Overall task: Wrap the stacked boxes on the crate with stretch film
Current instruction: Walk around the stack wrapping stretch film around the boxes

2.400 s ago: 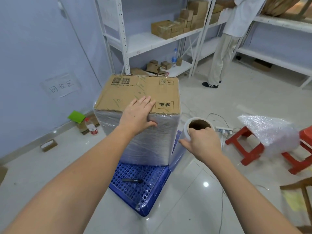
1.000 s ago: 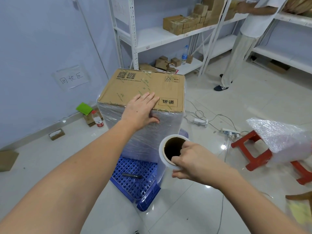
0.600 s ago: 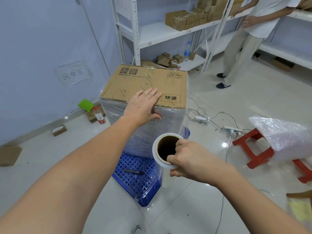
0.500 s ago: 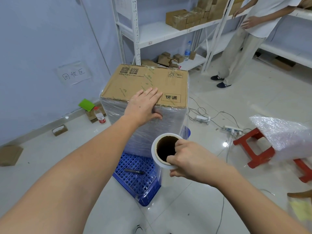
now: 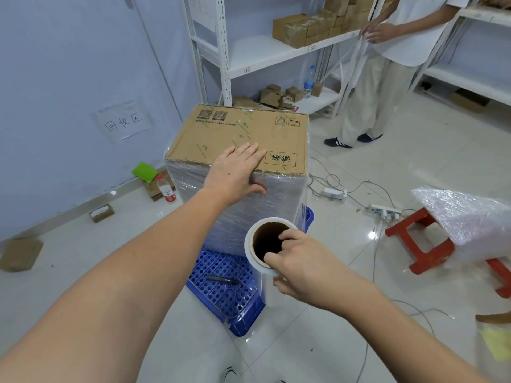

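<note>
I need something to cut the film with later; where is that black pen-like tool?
In the head view, the black tool lies flat on the blue crate, on its bare near part, in front of the wrapped boxes and just left of the film roll.

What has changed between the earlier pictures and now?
The right hand has carried the film roll from the far right corner of the boxes round toward the near side, its fingers now hooked in the core. The left hand still presses flat on the top box, which stays on the blue crate.
</note>
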`<control>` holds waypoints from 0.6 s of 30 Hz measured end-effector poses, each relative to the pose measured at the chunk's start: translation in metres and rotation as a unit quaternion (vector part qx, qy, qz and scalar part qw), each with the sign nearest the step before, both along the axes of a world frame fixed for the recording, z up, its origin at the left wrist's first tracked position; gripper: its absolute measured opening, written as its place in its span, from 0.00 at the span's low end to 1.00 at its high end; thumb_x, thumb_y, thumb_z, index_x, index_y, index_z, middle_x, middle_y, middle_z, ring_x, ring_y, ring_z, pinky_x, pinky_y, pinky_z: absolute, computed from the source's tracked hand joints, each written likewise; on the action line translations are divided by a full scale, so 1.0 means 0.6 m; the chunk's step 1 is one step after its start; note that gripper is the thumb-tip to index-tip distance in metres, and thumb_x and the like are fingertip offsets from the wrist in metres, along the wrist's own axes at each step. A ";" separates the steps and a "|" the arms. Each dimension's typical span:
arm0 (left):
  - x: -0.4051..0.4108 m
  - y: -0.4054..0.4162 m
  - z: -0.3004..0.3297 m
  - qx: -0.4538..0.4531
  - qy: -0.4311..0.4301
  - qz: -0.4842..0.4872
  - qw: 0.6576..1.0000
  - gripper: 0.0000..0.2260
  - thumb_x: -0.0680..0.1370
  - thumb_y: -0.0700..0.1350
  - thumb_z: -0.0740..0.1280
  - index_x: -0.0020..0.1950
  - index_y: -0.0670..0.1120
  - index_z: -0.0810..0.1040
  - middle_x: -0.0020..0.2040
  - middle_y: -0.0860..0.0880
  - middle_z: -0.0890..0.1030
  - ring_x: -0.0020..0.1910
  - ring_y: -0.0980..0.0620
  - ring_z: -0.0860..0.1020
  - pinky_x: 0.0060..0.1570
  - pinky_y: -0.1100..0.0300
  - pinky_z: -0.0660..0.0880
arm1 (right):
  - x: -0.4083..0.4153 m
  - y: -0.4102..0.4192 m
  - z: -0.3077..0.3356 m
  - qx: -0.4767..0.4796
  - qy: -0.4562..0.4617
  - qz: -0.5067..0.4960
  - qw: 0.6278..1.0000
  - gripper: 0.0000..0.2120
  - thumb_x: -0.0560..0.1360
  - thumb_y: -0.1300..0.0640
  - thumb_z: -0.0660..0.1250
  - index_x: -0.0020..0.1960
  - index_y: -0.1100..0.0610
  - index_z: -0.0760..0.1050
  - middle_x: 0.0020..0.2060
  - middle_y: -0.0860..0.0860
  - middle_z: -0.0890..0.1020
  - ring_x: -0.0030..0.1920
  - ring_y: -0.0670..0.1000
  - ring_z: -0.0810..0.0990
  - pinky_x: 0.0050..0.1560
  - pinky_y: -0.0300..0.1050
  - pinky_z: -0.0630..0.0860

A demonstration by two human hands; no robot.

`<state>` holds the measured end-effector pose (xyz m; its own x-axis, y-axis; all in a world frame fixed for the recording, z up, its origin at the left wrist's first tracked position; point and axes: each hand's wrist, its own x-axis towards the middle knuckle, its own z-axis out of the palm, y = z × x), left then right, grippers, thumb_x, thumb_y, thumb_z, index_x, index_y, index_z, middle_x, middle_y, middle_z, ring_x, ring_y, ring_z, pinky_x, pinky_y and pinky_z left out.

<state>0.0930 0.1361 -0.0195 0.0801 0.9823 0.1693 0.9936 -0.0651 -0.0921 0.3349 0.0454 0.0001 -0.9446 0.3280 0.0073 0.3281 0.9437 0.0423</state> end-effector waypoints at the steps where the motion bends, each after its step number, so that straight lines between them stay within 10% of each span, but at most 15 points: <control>1: 0.001 0.000 0.001 0.000 0.000 0.000 1.000 0.46 0.74 0.72 0.66 0.84 0.52 0.54 0.84 0.50 0.56 0.83 0.50 0.55 0.81 0.49 0.52 | -0.003 -0.008 -0.004 0.002 0.003 -0.017 1.000 0.08 0.67 0.52 0.71 0.40 0.53 0.73 0.27 0.49 0.78 0.30 0.53 0.76 0.63 0.49 0.73; 8: 0.006 -0.002 0.009 -0.007 0.005 0.003 1.000 0.46 0.74 0.72 0.66 0.84 0.51 0.54 0.84 0.50 0.56 0.83 0.50 0.54 0.81 0.49 0.52 | -0.018 -0.054 0.005 0.004 -0.038 -0.136 0.990 0.25 0.77 0.34 0.59 0.55 0.57 0.69 0.37 0.52 0.82 0.39 0.55 0.79 0.46 0.48 0.68; 18: 0.008 -0.009 0.010 -0.008 -0.003 0.010 1.000 0.47 0.73 0.72 0.66 0.84 0.52 0.54 0.85 0.51 0.56 0.83 0.51 0.54 0.82 0.49 0.51 | -0.061 -0.068 0.028 -0.055 -0.068 -0.284 0.955 0.30 0.74 0.26 0.55 0.41 0.52 0.77 0.30 0.51 0.76 0.32 0.52 0.78 0.35 0.46 0.77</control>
<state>0.0981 0.1307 -0.0133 0.0596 0.9863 0.1538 0.9952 -0.0468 -0.0860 0.2981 0.0046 0.0168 -0.6032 0.7799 -0.1667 0.7873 0.6158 0.0321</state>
